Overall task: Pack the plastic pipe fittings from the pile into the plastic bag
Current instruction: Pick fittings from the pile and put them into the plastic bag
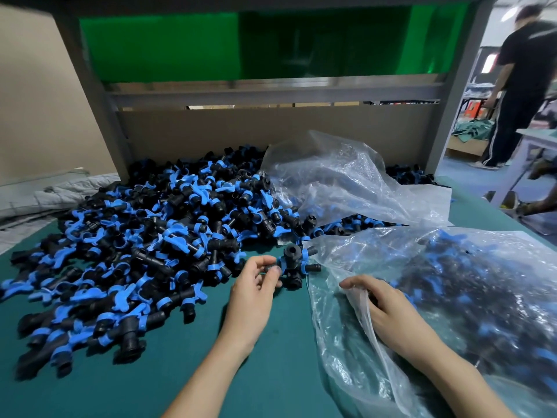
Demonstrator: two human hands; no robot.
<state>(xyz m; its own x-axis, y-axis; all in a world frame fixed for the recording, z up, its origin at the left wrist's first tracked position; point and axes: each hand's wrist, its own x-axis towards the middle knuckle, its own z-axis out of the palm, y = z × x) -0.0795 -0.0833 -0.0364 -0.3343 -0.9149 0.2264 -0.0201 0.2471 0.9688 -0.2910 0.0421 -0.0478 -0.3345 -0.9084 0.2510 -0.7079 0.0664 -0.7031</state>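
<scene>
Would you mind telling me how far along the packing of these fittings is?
Done: the plastic bag on the right already holds many black-and-blue fittings. In hand: the left hand pinches a fitting beside the bag's mouth, while the right hand grips the bag's edge. Left: a large pile lies on the green table, so much is unpacked.

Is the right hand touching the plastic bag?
Touching. The head view shows the right hand gripping the plastic bag at its mouth, film wrapping the fingers.
</scene>
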